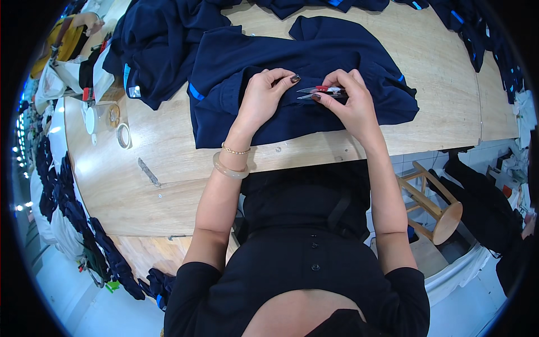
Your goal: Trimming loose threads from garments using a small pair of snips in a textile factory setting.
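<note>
A dark navy garment (264, 121) with small bright blue strips lies spread on the wooden table before me. Over its middle, my left hand (264, 92) has thumb and forefinger pinched together; anything between the tips is too small to make out. Just to the right, my right hand (353, 104) grips a pair of thread snips (323, 90) with red on the handle. The two pointed blades stand slightly apart and point left toward my left fingertips, above the cloth.
A pile of navy garments (163, 45) lies at the table's (129, 191) far left. Rolls of tape (123, 136) and a grey knife-like tool (149, 171) rest on the left side. A wooden stool (448, 223) stands at lower right. Another person's arm (87, 21) shows at upper left.
</note>
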`<act>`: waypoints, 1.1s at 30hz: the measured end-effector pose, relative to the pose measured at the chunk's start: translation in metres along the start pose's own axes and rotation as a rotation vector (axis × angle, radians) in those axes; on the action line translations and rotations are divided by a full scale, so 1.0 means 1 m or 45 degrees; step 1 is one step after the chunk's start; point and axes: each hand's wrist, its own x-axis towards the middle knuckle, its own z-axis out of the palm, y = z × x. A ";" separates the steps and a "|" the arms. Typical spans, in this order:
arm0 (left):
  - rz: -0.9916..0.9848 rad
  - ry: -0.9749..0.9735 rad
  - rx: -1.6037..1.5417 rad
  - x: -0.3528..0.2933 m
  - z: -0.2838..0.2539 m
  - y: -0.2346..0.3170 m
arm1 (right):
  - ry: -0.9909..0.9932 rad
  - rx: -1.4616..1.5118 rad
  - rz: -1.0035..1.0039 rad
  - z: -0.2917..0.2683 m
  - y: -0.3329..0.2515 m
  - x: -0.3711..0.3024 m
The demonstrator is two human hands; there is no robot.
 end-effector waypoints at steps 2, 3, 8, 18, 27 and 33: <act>-0.007 0.000 -0.012 0.000 0.001 -0.001 | -0.023 0.050 0.008 0.003 -0.002 0.001; 0.003 0.015 -0.013 0.000 0.001 -0.001 | -0.025 0.210 0.065 0.005 -0.001 0.002; -0.009 0.040 -0.033 -0.001 0.003 -0.001 | -0.023 0.463 0.151 0.008 0.006 0.005; 0.186 0.141 0.246 -0.008 0.010 0.003 | 0.005 0.467 0.227 0.000 0.007 0.004; 0.275 0.264 0.073 -0.026 -0.003 0.024 | 0.120 0.642 0.245 -0.030 0.009 -0.004; 0.359 0.076 0.105 -0.036 -0.006 0.034 | 0.005 0.507 0.278 -0.034 0.008 -0.007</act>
